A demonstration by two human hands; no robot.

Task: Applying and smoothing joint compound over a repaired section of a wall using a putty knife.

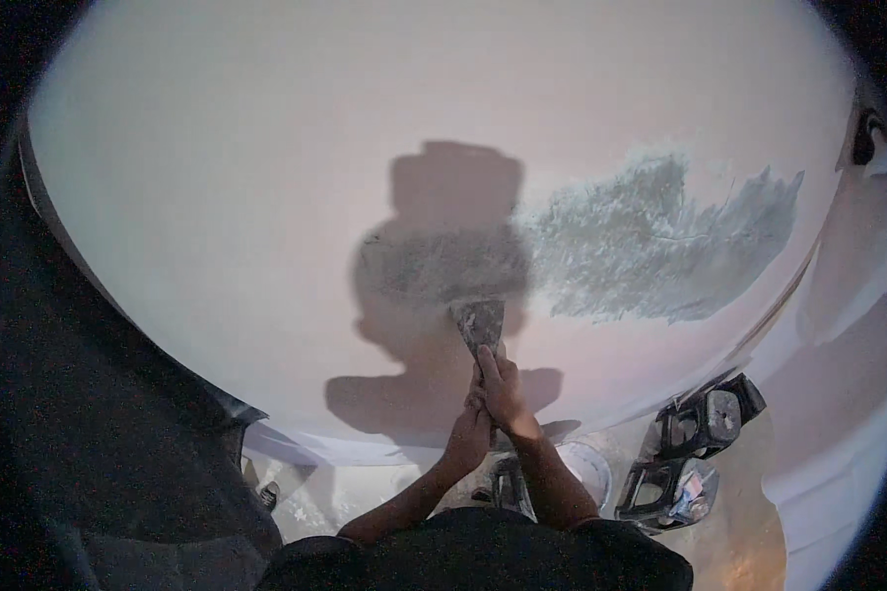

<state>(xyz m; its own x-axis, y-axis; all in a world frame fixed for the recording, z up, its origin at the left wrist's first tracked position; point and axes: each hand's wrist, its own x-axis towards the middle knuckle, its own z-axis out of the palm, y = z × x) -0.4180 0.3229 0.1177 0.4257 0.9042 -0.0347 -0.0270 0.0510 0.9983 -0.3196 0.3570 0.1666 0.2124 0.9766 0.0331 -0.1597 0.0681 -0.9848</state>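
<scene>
Scraper point(480, 322), grey, broad-bladed, pale-flecked

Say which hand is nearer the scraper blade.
Right. The right hand is just below the scraper blade; the left hand is lower in view, farther from it.

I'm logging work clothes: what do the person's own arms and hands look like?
The left hand and right hand are ungloved. Both forearms show bare beyond a black top. Finer markings are too blurred to tell.
</scene>
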